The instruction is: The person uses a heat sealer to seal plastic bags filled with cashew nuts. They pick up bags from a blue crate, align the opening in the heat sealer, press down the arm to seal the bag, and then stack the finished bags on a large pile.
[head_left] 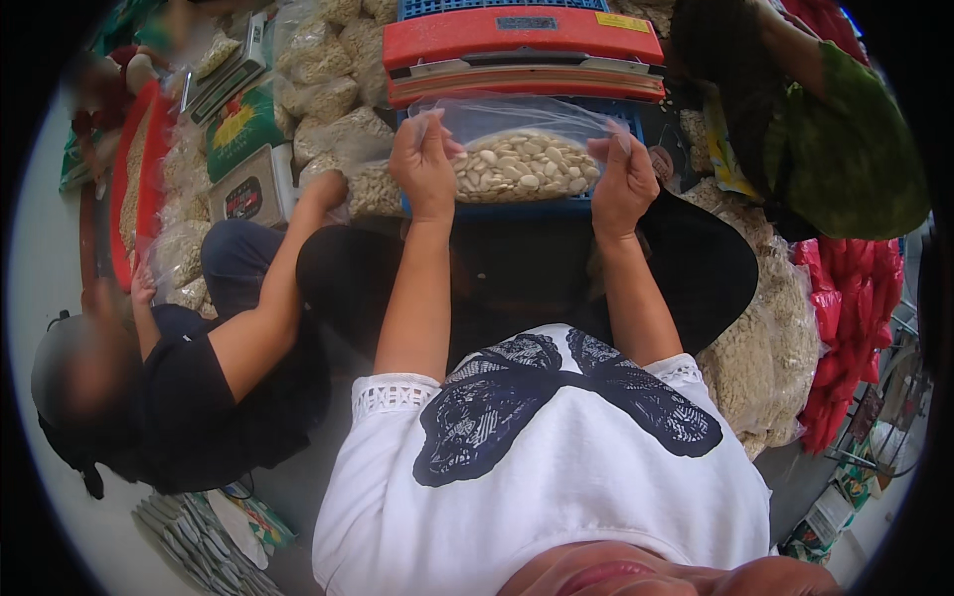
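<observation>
A clear plastic bag [527, 167] of flat pale beans hangs between my two hands in front of me, its beans gathered in the lower part. My left hand [427, 164] pinches the upper left corner of the bag, fingers closed. At the upper right corner my right hand [626, 184] grips the plastic between thumb and fingers. The top edge of the bag is stretched wide, close to the front of a red bag sealer [522, 50]. A blue plastic crate [497, 212] lies under the bag and the sealer.
To my left, a co-worker's hand [323, 192] touches another bean bag [376, 191] beside a scale [253, 189]. Filled bags [318, 60] pile up behind. A red tray [149, 189] stands farther left. On the right are a person's green garment [845, 149], large sacks [750, 348] and red bags [845, 328].
</observation>
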The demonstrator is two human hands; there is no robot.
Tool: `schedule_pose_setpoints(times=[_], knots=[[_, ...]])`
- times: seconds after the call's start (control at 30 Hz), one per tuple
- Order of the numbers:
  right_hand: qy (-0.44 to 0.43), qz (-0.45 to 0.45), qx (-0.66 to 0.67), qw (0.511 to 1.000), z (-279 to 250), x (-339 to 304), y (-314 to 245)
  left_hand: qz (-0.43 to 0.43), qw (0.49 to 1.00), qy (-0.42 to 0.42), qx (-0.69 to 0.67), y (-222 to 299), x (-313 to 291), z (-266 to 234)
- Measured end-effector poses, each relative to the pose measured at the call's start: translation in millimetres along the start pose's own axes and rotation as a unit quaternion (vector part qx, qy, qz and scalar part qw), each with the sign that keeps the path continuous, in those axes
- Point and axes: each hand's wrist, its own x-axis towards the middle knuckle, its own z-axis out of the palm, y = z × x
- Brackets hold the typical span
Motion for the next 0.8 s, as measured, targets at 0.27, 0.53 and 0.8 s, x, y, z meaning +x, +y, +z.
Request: schedule_pose_setpoints(times=[0.27, 0.53, 0.8], knots=[[0.106, 0.291, 0.121, 0.943, 15, 36, 60, -0.018, 0.983, 0.123, 0.132, -38, 40, 32], [0.190, 0.331, 0.090, 0.920, 46, 66, 121, -0.088, 0.940, 0.297, 0.145, -73, 82, 39], [0.118, 0.275, -0.254, 0.920, 41, 86, 124, -0.127, 0.958, 0.144, 0.211, -85, 57, 15]])
